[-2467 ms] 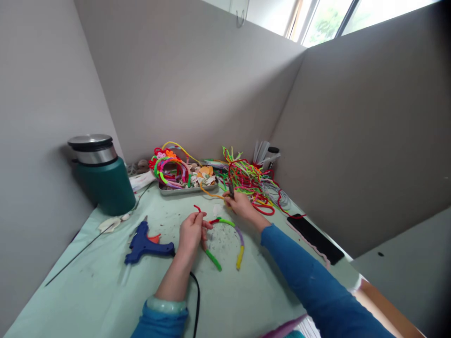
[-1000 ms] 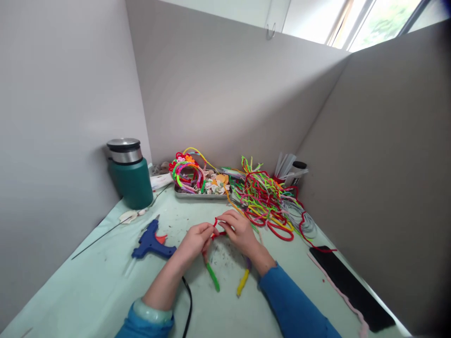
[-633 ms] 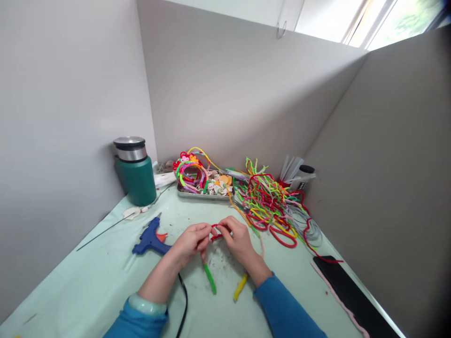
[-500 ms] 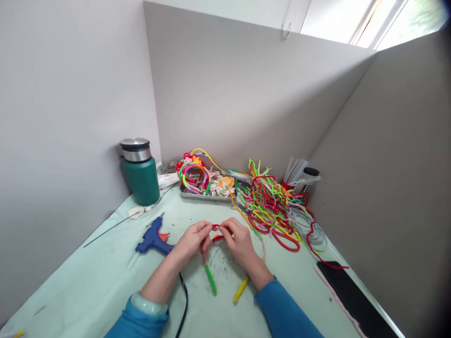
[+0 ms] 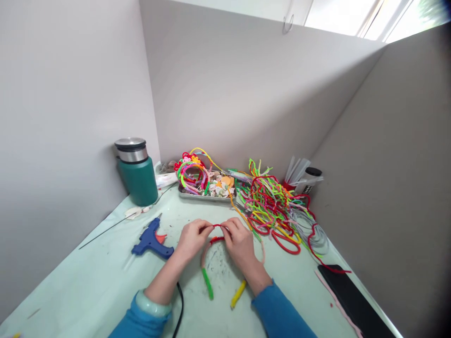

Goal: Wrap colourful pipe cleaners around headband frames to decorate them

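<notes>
Pinching a thin red pipe cleaner [image 5: 215,226] from both ends, left hand [image 5: 192,237] and right hand [image 5: 240,241] have fingertips closed on it. It runs left-right above the curved multicoloured wrapped headband [image 5: 207,263] on the mint green table cover [image 5: 88,286]. Hands hide the headband's top; only green and yellow tips show. Blue glue gun [image 5: 152,239] sits left.

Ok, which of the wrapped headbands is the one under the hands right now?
The arched headband on the mat with one green and one yellow tip, its top between the left hand and right hand. The other headbands sit bunched in the metal tray.
</notes>
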Tool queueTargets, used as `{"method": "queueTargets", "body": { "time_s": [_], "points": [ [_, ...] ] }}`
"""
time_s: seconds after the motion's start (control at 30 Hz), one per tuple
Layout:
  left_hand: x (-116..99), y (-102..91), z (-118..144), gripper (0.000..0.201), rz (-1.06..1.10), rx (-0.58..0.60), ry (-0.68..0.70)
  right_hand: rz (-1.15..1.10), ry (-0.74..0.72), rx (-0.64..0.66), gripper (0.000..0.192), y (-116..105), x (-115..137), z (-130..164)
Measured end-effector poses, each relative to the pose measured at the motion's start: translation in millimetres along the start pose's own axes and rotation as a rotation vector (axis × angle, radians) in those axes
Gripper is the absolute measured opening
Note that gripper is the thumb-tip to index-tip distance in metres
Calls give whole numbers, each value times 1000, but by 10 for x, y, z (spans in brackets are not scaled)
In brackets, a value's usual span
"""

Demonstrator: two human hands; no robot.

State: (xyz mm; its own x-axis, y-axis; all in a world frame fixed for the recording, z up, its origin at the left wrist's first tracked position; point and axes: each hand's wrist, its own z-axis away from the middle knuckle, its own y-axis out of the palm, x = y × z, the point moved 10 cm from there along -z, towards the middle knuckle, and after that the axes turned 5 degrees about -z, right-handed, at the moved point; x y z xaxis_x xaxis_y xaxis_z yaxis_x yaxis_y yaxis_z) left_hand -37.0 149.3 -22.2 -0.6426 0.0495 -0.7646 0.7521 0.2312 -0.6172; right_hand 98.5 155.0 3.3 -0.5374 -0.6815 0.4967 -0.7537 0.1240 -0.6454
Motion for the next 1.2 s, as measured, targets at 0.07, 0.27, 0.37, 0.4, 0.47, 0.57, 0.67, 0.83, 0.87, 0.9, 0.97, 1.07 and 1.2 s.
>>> {"method": "queueTargets", "body": {
  "time_s": [0.07, 0.27, 0.37, 0.4, 0.47, 0.57, 0.67, 0.83, 0.87, 0.9, 0.97, 1.07, 1.2],
  "points": [
    [111, 39, 12, 25, 33, 15, -61, 44, -11, 28, 14, 41, 31, -2],
    [115, 111, 58, 27, 76, 58, -77, 123, 33, 22, 11, 72, 9, 15],
    [36, 134, 79, 27, 87, 78, -56, 37, 116, -45, 10, 23, -70, 22],
    [13, 139, 84, 27, 85, 81, -48, -21, 154, -73, 9, 6, -105, 21],
    [-22, 150, 92, 26, 71, 83, -28, -194, 263, -128, 8, -1, -203, 24],
    [-40, 194, 111, 26, 50, 99, -16, -607, 546, -155, 7, 158, -411, 88],
    [-113, 227, 132, 27, 41, 112, 50, -1015, 814, -105, 8, 448, -477, 199],
    [-85, 99, 114, 28, -27, 39, 30, -971, 712, -22, 17, 420, -445, 123],
    [-57, 72, 106, 28, -37, 32, 9, -891, 647, -17, 18, 359, -446, 86],
    [-34, 50, 99, 28, -47, 29, -6, -809, 576, -26, 19, 283, -443, 50],
    [-16, 21, 91, 28, -65, 28, -12, -641, 418, -68, 18, 108, -403, -13],
    [-27, 7, 95, 28, -95, 22, 10, -388, 175, -90, 17, -78, -225, -60],
    [-29, 64, 108, 27, -101, 56, 26, -188, 5, -12, 20, -74, -32, -50]
  ]
}}
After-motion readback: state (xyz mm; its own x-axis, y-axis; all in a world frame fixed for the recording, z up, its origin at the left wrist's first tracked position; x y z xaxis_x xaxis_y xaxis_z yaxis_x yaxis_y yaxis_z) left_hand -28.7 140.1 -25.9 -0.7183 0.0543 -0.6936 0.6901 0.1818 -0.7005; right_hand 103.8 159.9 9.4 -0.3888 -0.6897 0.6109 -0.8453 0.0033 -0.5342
